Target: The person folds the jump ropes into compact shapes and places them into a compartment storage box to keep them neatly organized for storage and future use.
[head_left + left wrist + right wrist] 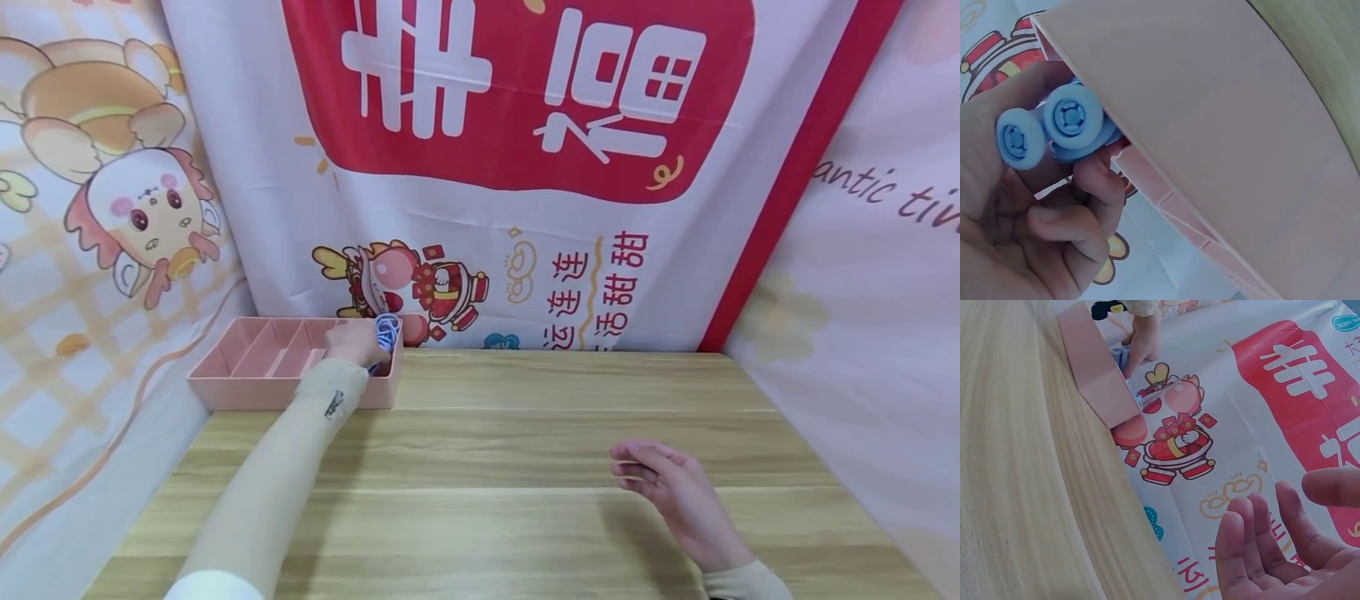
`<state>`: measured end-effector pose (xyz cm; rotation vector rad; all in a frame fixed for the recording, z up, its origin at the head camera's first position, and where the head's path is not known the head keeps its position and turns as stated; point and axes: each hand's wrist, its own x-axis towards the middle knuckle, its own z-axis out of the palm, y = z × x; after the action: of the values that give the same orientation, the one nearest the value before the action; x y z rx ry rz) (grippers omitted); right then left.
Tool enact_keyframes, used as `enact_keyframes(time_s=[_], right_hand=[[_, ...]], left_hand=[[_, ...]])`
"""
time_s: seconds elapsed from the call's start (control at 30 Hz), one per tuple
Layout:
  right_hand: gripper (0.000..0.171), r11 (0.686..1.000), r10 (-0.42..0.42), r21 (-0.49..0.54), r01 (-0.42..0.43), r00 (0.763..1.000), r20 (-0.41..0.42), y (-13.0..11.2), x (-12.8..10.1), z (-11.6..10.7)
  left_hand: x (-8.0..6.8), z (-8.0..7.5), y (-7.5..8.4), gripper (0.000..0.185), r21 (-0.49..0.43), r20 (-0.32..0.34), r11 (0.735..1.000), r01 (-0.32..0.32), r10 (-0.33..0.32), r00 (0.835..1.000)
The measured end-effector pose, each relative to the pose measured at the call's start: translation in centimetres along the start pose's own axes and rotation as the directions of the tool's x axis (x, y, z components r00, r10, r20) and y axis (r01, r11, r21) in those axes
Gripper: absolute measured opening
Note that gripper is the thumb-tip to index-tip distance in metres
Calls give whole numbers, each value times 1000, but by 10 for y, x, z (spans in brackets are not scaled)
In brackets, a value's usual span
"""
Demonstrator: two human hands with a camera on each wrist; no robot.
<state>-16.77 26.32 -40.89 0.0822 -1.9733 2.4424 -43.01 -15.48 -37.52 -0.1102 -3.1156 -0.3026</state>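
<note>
From above, the left hand (352,342) reaches into the pink plastic divided tray (247,387)'s end compartment. Its wrist camera shows curled fingers gripping the blue plastic round-ended object (1054,128). The right hand (1279,550) hovers loosely open, empty.

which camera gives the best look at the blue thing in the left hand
The left wrist view: the blue item fills the frame, two round discs pinched by the left hand beside the pink tray. The head view shows only a small blue-white patch at the tray; the right wrist view shows barely a sliver.
</note>
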Motion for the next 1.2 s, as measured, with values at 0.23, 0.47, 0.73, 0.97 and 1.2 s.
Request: enact_keyframes(time_s=[0.23,0.47,0.73,0.97,1.2], right_hand=[[25,1000,-16,-7,16,997,75,-3,-3,-2],[25,1000,20,-17,-19,996,89,0,-4,-4],[25,999,30,-15,-28,992,119,2,-5,-9],[25,1000,10,4,-10,990,143,2,-4,-8],[23,1000,11,10,-13,990,140,3,-4,-7]], left_hand=[[11,7,0,50,139,-14,988,-63,65,998],[9,12,-12,50,71,-78,995,-63,68,995],[-4,-8,-47,45,-363,52,917,-167,199,979],[-18,-16,-78,47,-408,70,866,-290,346,935],[-16,4,-89,52,-415,30,880,-233,269,963]])
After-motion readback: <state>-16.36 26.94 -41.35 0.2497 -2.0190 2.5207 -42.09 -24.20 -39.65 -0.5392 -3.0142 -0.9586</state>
